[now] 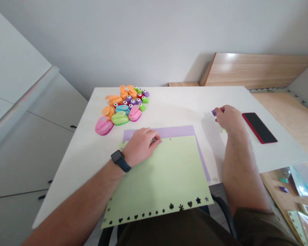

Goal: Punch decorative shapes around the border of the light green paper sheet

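A light green sheet of paper (166, 167) lies over a purple sheet (177, 131), its near edge overhanging the table. Punched shapes such as stars, hearts and flowers line its near edge. My left hand (141, 145), closed, rests on the green sheet's far edge with thumb and fingers pinched there; the grip is partly hidden. Out to the right, my right hand (228, 118) is closed on a small purple craft punch (214, 112), mostly covered by the fingers. Small pale paper bits (223, 130) lie on the table just below that hand.
Colourful craft punches (120, 118) stand grouped at the table's back left. A black phone with a red edge (259, 127) lies right of my right hand. The white table (179, 106) meets a wall behind; a lower wooden surface (277, 106) holds packets at the right.
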Demonstrator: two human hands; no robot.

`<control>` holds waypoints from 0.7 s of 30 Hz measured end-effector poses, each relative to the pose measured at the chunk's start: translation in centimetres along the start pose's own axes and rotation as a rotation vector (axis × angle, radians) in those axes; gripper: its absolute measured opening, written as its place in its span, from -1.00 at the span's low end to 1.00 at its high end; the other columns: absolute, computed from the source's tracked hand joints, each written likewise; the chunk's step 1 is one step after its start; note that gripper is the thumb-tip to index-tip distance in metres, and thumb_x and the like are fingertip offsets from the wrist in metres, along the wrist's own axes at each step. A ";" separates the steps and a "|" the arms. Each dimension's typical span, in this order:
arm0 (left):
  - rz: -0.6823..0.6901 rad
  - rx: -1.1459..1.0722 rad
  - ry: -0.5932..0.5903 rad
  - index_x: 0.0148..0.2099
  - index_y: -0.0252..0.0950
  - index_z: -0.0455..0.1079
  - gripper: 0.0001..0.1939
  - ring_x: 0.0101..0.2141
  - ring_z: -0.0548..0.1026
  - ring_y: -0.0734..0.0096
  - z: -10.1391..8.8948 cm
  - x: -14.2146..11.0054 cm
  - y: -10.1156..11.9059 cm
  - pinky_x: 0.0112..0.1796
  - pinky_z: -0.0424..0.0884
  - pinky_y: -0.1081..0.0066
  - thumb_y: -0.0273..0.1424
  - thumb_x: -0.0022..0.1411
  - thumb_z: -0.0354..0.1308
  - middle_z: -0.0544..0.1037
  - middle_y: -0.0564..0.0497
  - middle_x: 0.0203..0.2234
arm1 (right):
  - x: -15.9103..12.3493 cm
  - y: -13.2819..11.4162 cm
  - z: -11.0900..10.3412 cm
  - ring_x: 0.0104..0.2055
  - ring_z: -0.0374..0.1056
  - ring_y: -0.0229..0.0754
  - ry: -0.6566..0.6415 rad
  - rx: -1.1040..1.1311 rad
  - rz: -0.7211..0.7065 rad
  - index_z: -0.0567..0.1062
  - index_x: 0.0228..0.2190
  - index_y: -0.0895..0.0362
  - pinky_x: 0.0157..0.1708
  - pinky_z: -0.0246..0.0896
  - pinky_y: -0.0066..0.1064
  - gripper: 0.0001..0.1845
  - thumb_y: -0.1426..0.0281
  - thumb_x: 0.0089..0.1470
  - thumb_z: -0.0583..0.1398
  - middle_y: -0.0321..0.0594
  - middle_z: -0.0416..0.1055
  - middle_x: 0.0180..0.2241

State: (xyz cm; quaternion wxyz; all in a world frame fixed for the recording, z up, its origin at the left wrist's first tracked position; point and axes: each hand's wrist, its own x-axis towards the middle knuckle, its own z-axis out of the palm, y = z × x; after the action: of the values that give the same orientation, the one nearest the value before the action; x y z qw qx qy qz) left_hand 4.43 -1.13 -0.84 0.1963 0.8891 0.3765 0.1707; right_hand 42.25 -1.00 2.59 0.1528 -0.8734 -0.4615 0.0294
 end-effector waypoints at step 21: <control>-0.011 0.009 -0.004 -0.21 -0.24 0.48 -0.86 -0.22 0.47 0.24 -0.1 -0.1 0.1 -0.14 0.33 0.25 -0.31 0.38 0.17 0.55 -0.03 -0.32 | -3.8 -5.7 3.2 -0.45 0.35 -0.22 -0.227 0.646 -0.256 0.54 -0.31 0.11 -0.41 0.14 -0.36 -0.67 0.13 0.26 0.15 -0.23 0.52 -0.46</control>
State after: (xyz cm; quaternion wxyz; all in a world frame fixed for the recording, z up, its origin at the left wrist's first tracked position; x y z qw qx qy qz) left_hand 4.39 -1.24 -0.69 0.1940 0.8883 0.3815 0.1663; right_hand 34.90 -0.28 0.90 0.3710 -0.7064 -0.5480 0.2509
